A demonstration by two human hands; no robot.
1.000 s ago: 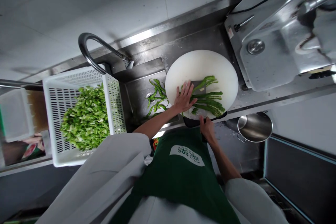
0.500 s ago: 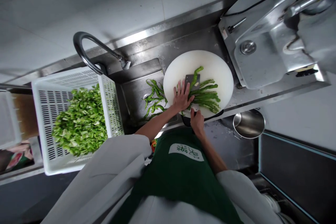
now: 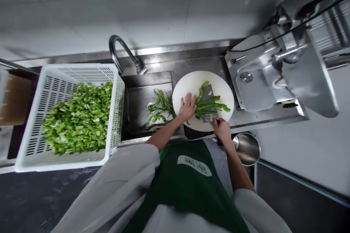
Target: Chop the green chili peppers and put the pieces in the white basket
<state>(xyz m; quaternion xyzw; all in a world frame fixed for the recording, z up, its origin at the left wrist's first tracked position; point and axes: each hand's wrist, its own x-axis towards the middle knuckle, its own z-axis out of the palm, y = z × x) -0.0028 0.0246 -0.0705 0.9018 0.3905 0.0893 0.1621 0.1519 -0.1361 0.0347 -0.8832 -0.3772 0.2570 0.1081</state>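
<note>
My right hand (image 3: 222, 130) is wrapped round the handle of a cleaver (image 3: 210, 117), its broad grey blade lying low over the round white cutting board (image 3: 182, 83). Several long green peppers (image 3: 209, 105) stretch across the board, some over the blade and some beside it. My left hand (image 3: 187, 107) lies flat with fingers spread at the left ends of these peppers. What is under the palm is hidden. More whole green peppers (image 3: 161, 107) lie in the sink just left of the board.
A white slotted basket (image 3: 116, 116) holding chopped green peppers (image 3: 82, 120) stands left of the sink (image 3: 136, 98). A curved faucet (image 3: 120, 42) rises behind it. A metal slicing machine (image 3: 257, 80) borders the board's right side. A steel pot (image 3: 247, 149) sits lower right.
My right hand and the cleaver have moved right, away from my left hand. Fewer peppers now lie right of my left hand, spread more loosely. The camera view has shifted.
</note>
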